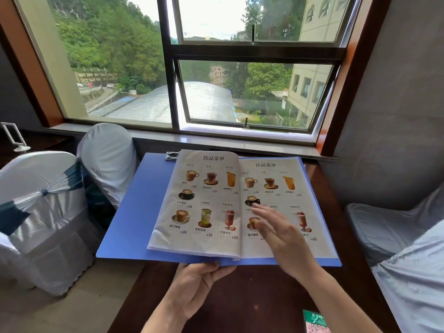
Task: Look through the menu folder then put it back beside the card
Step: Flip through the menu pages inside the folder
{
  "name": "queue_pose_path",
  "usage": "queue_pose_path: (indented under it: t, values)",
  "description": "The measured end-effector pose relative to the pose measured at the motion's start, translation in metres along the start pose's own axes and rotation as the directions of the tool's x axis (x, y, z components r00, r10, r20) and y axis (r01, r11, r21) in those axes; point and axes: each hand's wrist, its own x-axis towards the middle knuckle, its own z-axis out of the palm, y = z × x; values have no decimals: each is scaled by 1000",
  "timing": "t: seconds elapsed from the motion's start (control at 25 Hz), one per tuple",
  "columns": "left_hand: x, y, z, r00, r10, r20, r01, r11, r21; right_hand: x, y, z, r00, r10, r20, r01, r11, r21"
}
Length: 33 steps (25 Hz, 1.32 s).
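Note:
The blue menu folder (134,212) lies open in front of me above a dark wooden table (252,296), its two drink-menu pages facing up. My left hand (197,282) grips the folder's near edge at the spine from below. My right hand (278,234) hovers flat over the right page, fingers spread and slightly blurred, covering part of the pictures. A green and pink card (314,322) lies on the table at the bottom edge of the view, near my right forearm.
Two chairs in white covers (48,212) stand to the left, one with a dark sash. Grey-covered seating (396,236) fills the right side. A window sill (216,138) runs behind the table. A small stand (14,138) sits at far left.

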Motion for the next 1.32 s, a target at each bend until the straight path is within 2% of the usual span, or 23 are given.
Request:
queue_pose_path:
  t: [0.12,0.24,0.32,0.4,0.48,0.56,0.68,0.88,1.0,1.16,1.24,1.32]
  values:
    - [2,4,-6,1000,2,-4,-2,1000,11,-2,21,-26,979,89,-185,-95,995,-23]
    - [3,6,-11,1000,-22,0,22,1000,20,8,36,-53,957,123,-263,-173,969,-177]
    - [4,8,-14,999,-42,-1,42,998,46,19,43,-67,940,135,-313,-207,956,-209]
    - [3,10,-17,998,-64,-3,64,996,55,32,47,-79,912,226,-341,-282,951,-125]
    - [2,14,-18,997,-83,3,82,995,59,45,52,-89,864,392,-316,-383,919,93]
    - [2,16,-18,995,-97,-1,96,993,65,55,56,-96,794,555,-247,-467,818,337]
    - [3,18,-20,995,-97,-3,97,993,69,62,65,-92,740,644,-194,-534,738,412]
    - [2,19,-30,996,-91,-23,94,989,118,58,69,-73,772,575,-272,-476,806,352]
    - [2,21,-36,995,-96,-10,97,986,134,55,70,-70,808,531,-255,-428,827,364]
    - [2,22,-41,997,-80,-11,81,987,141,44,70,-63,917,312,-248,-290,949,122]
    - [1,24,-41,997,-68,-20,71,987,142,41,73,-60,927,277,-251,-274,961,51]
    - [1,25,-41,998,-64,-18,66,989,131,39,75,-59,921,297,-251,-285,955,84]
